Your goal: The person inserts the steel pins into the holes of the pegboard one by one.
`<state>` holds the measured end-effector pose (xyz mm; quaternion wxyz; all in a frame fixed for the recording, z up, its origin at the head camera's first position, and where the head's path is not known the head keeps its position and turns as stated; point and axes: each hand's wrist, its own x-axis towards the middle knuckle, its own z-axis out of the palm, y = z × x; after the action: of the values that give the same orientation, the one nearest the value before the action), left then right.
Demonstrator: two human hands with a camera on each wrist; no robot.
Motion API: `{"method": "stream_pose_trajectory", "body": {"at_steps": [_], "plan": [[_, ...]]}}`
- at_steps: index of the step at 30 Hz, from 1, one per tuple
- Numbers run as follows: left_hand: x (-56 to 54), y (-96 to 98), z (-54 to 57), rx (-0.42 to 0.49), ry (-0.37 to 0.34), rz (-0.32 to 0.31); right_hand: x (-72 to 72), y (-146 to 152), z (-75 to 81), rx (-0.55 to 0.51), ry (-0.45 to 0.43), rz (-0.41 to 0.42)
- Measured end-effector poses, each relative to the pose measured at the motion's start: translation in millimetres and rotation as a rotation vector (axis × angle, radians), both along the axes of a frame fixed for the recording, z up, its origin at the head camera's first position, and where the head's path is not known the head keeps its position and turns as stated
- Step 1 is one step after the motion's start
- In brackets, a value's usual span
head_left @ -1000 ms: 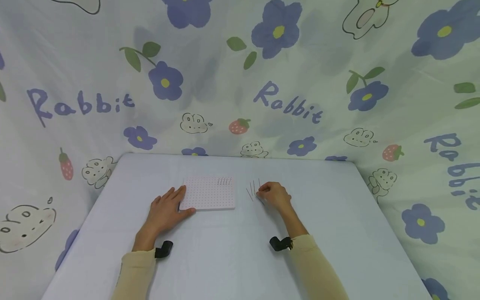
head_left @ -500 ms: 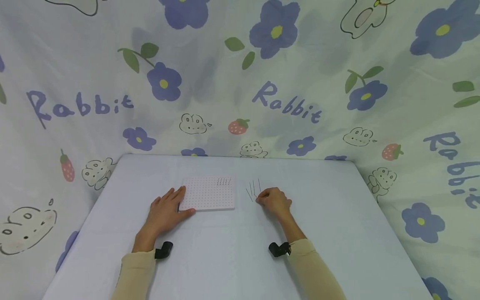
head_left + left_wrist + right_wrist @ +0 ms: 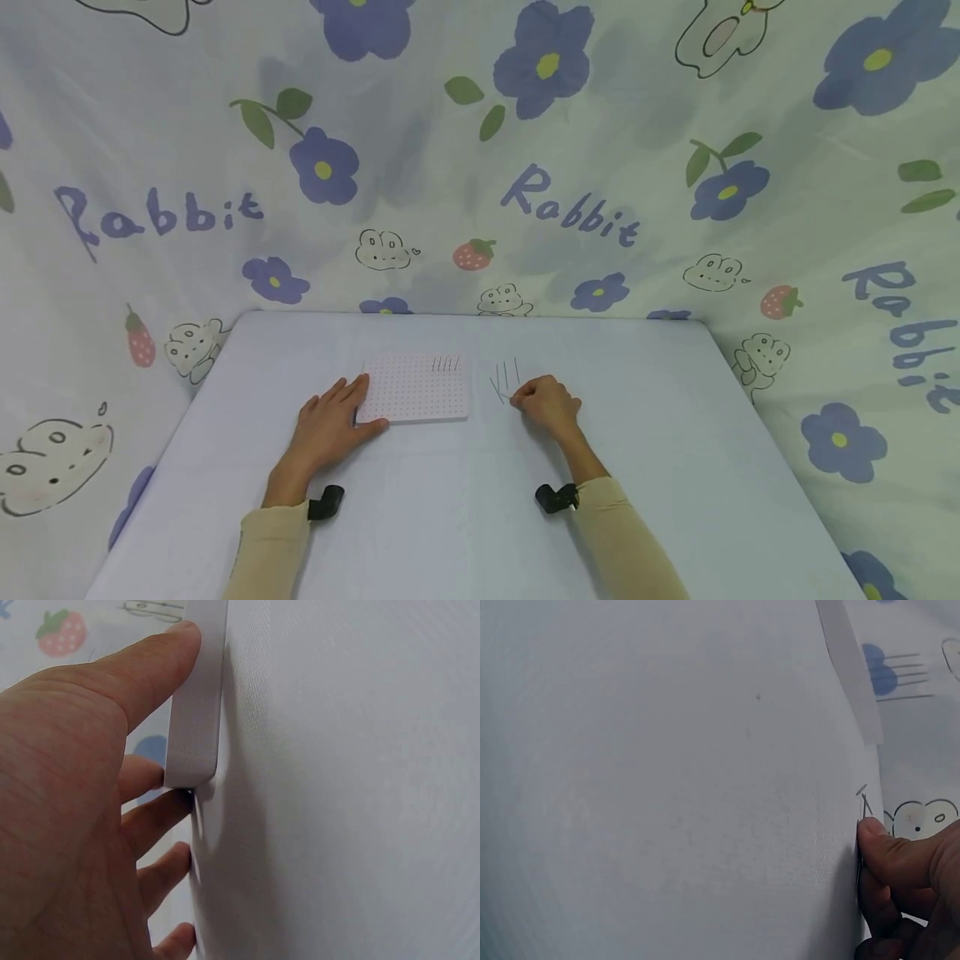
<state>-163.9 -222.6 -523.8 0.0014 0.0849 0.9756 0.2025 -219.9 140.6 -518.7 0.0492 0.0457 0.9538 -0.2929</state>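
Observation:
A white pegboard (image 3: 412, 400) with a grid of small holes lies on the table. Several thin pins (image 3: 446, 364) stand in a row at its far right corner. My left hand (image 3: 326, 429) rests at the board's near left corner, fingers against the left side and thumb (image 3: 165, 664) along the near edge. To the right of the board, my right hand (image 3: 551, 404) pinches a thin dark pin (image 3: 858, 881) between thumb and fingers, low over the table. A few more thin pins (image 3: 506, 374) lie just left of and beyond the fingertips.
The white table (image 3: 465, 517) ends at a back edge against a patterned cloth (image 3: 420, 150) with flowers and rabbits. A small black camera (image 3: 326, 502) is worn on the left wrist, another black camera (image 3: 557, 498) on the right.
My right hand has come slightly nearer and left, and a thin pin now shows at its fingertips, pointing left. The left hand stays at the pegboard's corner.

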Motion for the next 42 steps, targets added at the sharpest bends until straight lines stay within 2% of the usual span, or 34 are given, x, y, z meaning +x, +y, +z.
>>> {"method": "stream_pose_trajectory", "body": {"at_steps": [7, 27, 35, 42], "plan": [[-0.1, 0.8, -2.8, -0.007, 0.008, 0.002, -0.1, 1, 0.7, 0.003, -0.003, 0.026], [1.7, 0.5, 0.3, -0.002, 0.01, 0.003, -1.1, 1, 2.9, -0.013, -0.005, 0.054], [2.7, 2.1, 3.1, 0.003, 0.006, 0.004, -9.3, 0, 9.4, -0.017, -0.006, 0.038], [3.2, 2.4, 3.9, 0.001, 0.002, 0.002, -19.6, -8, 21.4, -0.036, 0.035, 0.078]]}}
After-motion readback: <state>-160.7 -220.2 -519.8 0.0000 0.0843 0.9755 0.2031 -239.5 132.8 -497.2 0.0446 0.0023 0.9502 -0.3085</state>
